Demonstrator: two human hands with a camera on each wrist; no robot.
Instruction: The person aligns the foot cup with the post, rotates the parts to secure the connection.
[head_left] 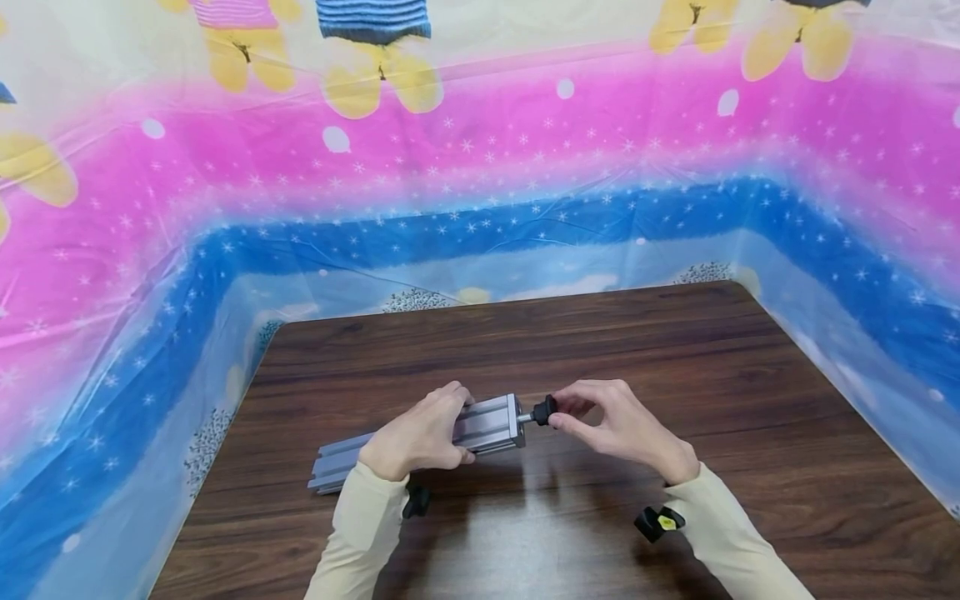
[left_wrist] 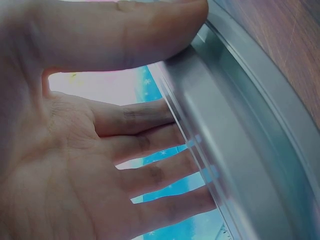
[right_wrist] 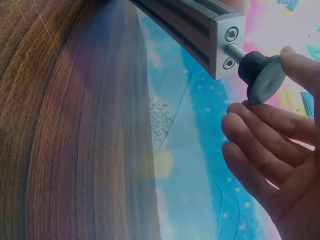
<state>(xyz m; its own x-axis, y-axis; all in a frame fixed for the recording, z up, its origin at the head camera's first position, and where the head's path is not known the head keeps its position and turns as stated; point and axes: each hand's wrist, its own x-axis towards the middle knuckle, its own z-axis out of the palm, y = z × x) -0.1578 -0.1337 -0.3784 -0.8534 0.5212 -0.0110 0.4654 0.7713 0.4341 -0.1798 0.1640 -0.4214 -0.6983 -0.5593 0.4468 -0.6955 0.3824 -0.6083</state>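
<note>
Nearest to us, two small black parts lie on the dark wooden table (head_left: 750, 375): one black knob (head_left: 417, 501) by our left sleeve and one black piece with a yellow spot (head_left: 658, 522) by our right sleeve. Beyond them we hold one grey aluminium rail (head_left: 450, 436), long and grooved, its square end plate carrying two screw holes. Our left hand (head_left: 417, 437) wraps around the rail, thumb on one side and four fingers curled over the other. Our right hand (head_left: 615, 423) pinches a black leveling foot (head_left: 544, 410) whose threaded stud enters the end plate. Farthest away, a pink and blue printed sheet (head_left: 480, 167) surrounds the table.
</note>
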